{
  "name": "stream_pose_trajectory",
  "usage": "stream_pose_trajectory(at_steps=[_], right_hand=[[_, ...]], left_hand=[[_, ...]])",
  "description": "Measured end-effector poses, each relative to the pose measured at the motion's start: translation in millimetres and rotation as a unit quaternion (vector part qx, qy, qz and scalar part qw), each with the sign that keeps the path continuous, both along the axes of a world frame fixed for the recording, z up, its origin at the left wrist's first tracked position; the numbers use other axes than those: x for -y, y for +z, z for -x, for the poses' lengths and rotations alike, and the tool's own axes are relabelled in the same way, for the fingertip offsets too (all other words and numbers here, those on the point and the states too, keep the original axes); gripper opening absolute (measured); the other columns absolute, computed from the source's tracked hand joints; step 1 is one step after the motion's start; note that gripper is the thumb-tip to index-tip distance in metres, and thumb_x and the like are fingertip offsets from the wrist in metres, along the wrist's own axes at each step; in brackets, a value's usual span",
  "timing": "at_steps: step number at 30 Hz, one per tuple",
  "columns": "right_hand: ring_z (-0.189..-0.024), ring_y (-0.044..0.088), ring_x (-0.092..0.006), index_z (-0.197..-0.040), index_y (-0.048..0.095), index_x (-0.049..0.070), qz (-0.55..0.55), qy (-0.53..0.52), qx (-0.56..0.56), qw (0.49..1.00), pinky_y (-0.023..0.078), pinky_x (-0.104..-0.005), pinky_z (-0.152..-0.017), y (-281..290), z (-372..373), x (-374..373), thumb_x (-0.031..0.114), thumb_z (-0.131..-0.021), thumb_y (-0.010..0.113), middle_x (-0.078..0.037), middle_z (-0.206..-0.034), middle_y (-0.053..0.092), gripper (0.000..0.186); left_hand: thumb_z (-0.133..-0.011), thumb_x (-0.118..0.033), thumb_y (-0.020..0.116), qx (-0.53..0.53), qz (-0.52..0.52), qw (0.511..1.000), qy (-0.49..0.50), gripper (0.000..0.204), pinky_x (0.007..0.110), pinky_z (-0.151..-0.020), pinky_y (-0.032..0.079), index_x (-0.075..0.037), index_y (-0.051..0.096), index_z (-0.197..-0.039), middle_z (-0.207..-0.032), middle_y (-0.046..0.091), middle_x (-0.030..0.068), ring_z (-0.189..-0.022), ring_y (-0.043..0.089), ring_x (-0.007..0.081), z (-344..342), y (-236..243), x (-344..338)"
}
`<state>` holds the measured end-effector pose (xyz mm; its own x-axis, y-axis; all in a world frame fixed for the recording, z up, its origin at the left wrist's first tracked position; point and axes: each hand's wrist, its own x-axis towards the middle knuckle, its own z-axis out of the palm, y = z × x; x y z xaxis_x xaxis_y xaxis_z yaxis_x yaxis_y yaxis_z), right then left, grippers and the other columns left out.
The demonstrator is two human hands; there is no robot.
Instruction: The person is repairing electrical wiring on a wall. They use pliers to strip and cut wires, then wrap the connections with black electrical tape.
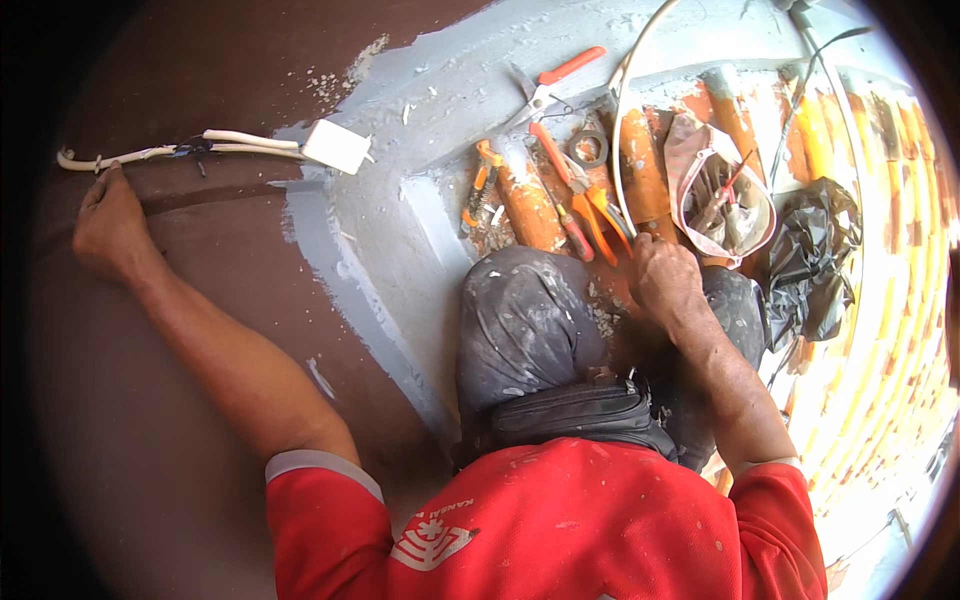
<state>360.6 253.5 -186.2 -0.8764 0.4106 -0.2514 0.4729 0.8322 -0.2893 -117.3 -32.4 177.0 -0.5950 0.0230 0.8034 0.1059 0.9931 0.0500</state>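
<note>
My left hand (112,222) reaches out to the brown wall at the far left. Its bent fingertips pinch a white cable (140,156) that runs along the wall to a square white box (337,147). A dark wrap covers part of that cable. Over the tiles, my right hand (667,278) is closed at the lower end of a second white cable (618,120), which curves down from the top. Orange-handled pliers (604,225) lie right beside those fingers. A screwdriver (576,236) and an orange utility knife (482,185) lie to the left.
Red-handled snips (555,80) and a black tape roll (588,148) lie farther off. An open pinkish bag (680,165) with tools inside and a black plastic bag (815,260) stand at right. Ridged orange roof tiles (900,300) slope away beyond. A grey ledge (390,130) borders the wall.
</note>
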Motion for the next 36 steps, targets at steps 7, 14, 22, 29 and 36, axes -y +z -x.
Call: stream_pose_trajectory(at_steps=[7, 14, 22, 29, 36], right_hand=[[-0.108, 0.076, -0.0366, -0.111, 0.065, -0.001, -0.020, -0.005, -0.052, 0.998, 0.064, -0.0448, -0.087, 16, 35, 3, 0.043, -0.098, 0.080, -0.022, -0.113, 0.073, 0.048], [-0.102, 0.070, -0.0358, -0.113, 0.060, -0.002, -0.089, -0.049, -0.028, 0.994, 0.060, -0.0467, -0.084, -4, 64, 31, 0.061, -0.100, 0.070, -0.019, -0.107, 0.065, 0.065], [-0.091, 0.079, -0.0323, -0.112, 0.067, -0.004, 0.264, 0.168, -0.001, 0.950, 0.062, -0.0429, -0.074, -11, 28, -63, 0.040, -0.109, 0.061, -0.020, -0.100, 0.075, 0.045], [-0.100, 0.082, -0.0273, -0.140, 0.061, -0.009, 0.722, -0.056, 0.016, 0.690, 0.068, -0.0334, -0.063, 198, 92, 6, 0.010, -0.105, 0.071, -0.021, -0.114, 0.079, 0.042], [-0.101, 0.083, -0.0312, -0.139, 0.061, -0.009, 0.791, 0.159, -0.078, 0.585, 0.070, -0.0384, -0.063, 253, 266, 64, 0.020, -0.105, 0.071, -0.023, -0.114, 0.079, 0.046]], left_hand=[[-0.094, -0.056, 0.079, 0.076, -0.029, 0.996, -0.026, 0.042, 0.036, -0.092, 0.061, -0.021, 0.090, -0.115, -0.103, 0.087, 0.0026, -0.100, 0.082, 0.0219, 6, 9, -4], [-0.102, -0.033, 0.077, 0.168, -0.199, 0.950, -0.174, 0.035, 0.034, -0.052, 0.042, 0.000, 0.086, -0.110, -0.063, 0.069, 0.0075, -0.054, 0.055, 0.0118, -58, 16, -51], [-0.112, -0.037, 0.057, 0.234, -0.384, 0.867, -0.213, 0.050, 0.027, -0.049, 0.033, 0.007, 0.076, -0.129, -0.065, 0.065, 0.0076, -0.049, 0.042, 0.0080, -94, 25, -55], [-0.114, -0.034, 0.054, 0.251, -0.460, 0.810, -0.261, 0.052, 0.026, -0.048, 0.030, 0.011, 0.074, -0.131, -0.063, 0.062, 0.0068, -0.049, 0.041, 0.0084, -99, 22, -53], [-0.114, -0.035, 0.055, 0.251, -0.483, 0.787, -0.291, 0.053, 0.025, -0.048, 0.029, 0.011, 0.073, -0.133, -0.062, 0.059, 0.0062, -0.050, 0.041, 0.0085, -95, 19, -49]])
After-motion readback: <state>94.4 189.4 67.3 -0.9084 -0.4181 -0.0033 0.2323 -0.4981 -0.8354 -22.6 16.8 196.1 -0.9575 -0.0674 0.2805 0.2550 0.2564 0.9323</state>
